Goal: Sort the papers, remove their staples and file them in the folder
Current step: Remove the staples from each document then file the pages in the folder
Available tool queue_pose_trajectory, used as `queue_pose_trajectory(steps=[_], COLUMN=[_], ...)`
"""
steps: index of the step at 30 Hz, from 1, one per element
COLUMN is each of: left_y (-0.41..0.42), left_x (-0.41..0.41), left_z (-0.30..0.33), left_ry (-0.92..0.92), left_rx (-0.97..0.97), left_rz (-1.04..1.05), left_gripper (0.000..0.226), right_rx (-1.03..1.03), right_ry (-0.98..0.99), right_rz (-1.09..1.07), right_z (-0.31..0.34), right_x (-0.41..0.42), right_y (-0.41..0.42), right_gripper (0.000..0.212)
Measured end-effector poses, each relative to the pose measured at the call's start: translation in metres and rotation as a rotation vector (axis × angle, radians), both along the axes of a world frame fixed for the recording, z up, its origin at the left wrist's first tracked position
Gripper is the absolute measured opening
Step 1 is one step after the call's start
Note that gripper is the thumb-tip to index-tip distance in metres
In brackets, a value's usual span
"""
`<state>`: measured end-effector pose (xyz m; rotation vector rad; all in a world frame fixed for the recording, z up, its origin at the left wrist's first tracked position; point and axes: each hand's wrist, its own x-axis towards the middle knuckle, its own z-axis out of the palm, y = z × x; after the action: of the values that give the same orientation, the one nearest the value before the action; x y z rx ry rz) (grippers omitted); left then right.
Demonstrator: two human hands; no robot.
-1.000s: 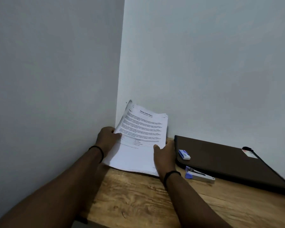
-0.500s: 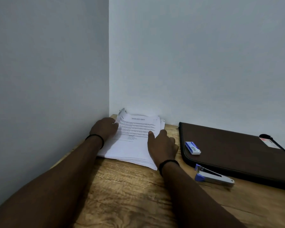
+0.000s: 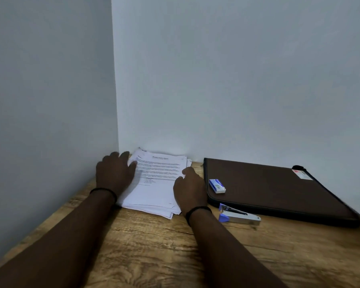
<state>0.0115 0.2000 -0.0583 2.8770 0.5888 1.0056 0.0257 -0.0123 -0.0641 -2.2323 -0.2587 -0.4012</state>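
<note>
Both hands, left hand (image 3: 114, 173) and right hand (image 3: 190, 188), rest with fingers spread on the white stapled paper stack (image 3: 154, 183); at three o'clock the closed brown zip folder (image 3: 279, 190) awaits, so nothing looks sorted or filed.

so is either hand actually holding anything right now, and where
Nothing is gripped. The left hand rests flat on the left edge of the paper stack, the right hand on its right edge; the stack lies on the table.

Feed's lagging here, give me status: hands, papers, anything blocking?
Left hand and right hand open, flat on paper stack. Folder zipped shut, staple box on top. Stapler beside it.
</note>
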Motion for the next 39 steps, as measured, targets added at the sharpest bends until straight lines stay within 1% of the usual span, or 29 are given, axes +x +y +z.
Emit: queue_pose_trajectory(steps=[1, 3, 5, 8, 10, 13, 15, 16, 18, 19, 20, 21, 22, 23, 24, 25, 27, 28, 29, 31, 32, 33, 35, 37, 39], left_y=[-0.009, -0.036, -0.067, -0.106, -0.131, -0.168, -0.189, -0.194, -0.204, -0.204, -0.204, -0.202, -0.200, -0.198, -0.196, -0.193, -0.191, -0.190, -0.193, -0.200, -0.205, -0.209, -0.218, -0.223, -0.232], left_x=[-0.002, -0.007, -0.012, -0.016, -0.021, -0.033, -0.044, -0.049, -0.057, -0.057, -0.057, -0.055, -0.053, -0.053, -0.053, -0.055, -0.061, -0.065, -0.068, -0.072, -0.074, -0.075, -0.079, -0.080, -0.079], left_z=[0.001, 0.001, 0.000, -0.001, -0.001, -0.004, -0.002, -0.001, 0.001, -0.001, -0.002, -0.004, -0.004, -0.004, -0.004, -0.003, -0.003, -0.004, -0.003, -0.003, -0.004, -0.004, -0.004, -0.003, -0.003], left_ry=[-0.055, -0.111, -0.097, -0.080, -0.108, -0.078, -0.038, -0.028, 0.012, 0.048, 0.084, 0.115, 0.124, 0.123, 0.120, 0.110, 0.085, 0.065, 0.045, 0.019, 0.023, 0.034, 0.072, 0.104, 0.117], left_rx=[0.055, 0.091, 0.084, 0.115, 0.096, -0.021, -0.098, -0.153, -0.192, -0.171, -0.147, -0.133, -0.135, -0.144, -0.158, -0.170, -0.235, -0.273, -0.288, -0.227, -0.171, -0.121, -0.095, -0.136, -0.189], left_rz=[-0.051, -0.154, -0.269, -0.390, -0.462, -0.614, -0.719, -0.776, -0.856, -0.869, -0.856, -0.826, -0.788, -0.758, -0.735, -0.718, -0.685, -0.646, -0.599, -0.487, -0.461, -0.455, -0.448, -0.417, -0.365], left_gripper=[0.038, 0.041, 0.047, 0.045, 0.044, 0.044, 0.033, 0.023, 0.014, 0.017, 0.031, 0.046, 0.052, 0.052, 0.048, 0.043, 0.035, 0.030, 0.027, 0.030, 0.035, 0.040, 0.048, 0.052, 0.052], right_rx=[-0.024, -0.023, -0.022, -0.037, -0.076, -0.162, -0.224, -0.209, -0.113, -0.024, 0.103, 0.291, 0.477, 0.625, 0.681, 0.629, 0.383, 0.256, 0.132, -0.145, -0.259, -0.337, -0.395, -0.368, -0.319], right_ry=[-0.081, -0.234, -0.351, -0.444, -0.427, -0.289, -0.185, -0.125, -0.026, 0.006, 0.036, 0.073, 0.119, 0.147, 0.136, 0.091, 0.000, 0.000, 0.001, 0.052, 0.073, 0.083, 0.084, 0.062, 0.065], right_rz=[-0.004, 0.003, -0.006, -0.083, -0.124, -0.212, -0.290, -0.307, -0.292, -0.266, -0.236, -0.196, -0.153, -0.130, -0.133, -0.152, -0.180, -0.145, -0.109, -0.071, -0.068, -0.074, -0.107, -0.151, -0.197], right_z=[0.001, 0.005, 0.009, 0.009, 0.009, 0.011, 0.009, 0.008, 0.004, 0.003, 0.005, 0.007, 0.011, 0.012, 0.011, 0.009, 0.005, 0.005, 0.005, 0.009, 0.011, 0.013, 0.014, 0.014, 0.012], right_x=[-0.003, -0.013, -0.024, -0.033, -0.036, -0.039, -0.044, -0.047, -0.051, -0.052, -0.053, -0.053, -0.053, -0.051, -0.047, -0.043, -0.033, -0.030, -0.025, -0.015, -0.011, -0.006, 0.001, 0.006, 0.007], right_y=[0.001, 0.000, -0.007, -0.030, -0.056, -0.093, -0.113, -0.120, -0.131, -0.134, -0.136, -0.137, -0.137, -0.138, -0.139, -0.139, -0.140, -0.136, -0.135, -0.127, -0.123, -0.120, -0.118, -0.120, -0.127], right_gripper=[0.028, 0.028, 0.027, 0.021, 0.020, 0.020, 0.018, 0.019, 0.019, 0.018, 0.018, 0.018, 0.019, 0.020, 0.021, 0.020, 0.014, 0.015, 0.028, 0.056, 0.062, 0.060, 0.047, 0.031, 0.025])
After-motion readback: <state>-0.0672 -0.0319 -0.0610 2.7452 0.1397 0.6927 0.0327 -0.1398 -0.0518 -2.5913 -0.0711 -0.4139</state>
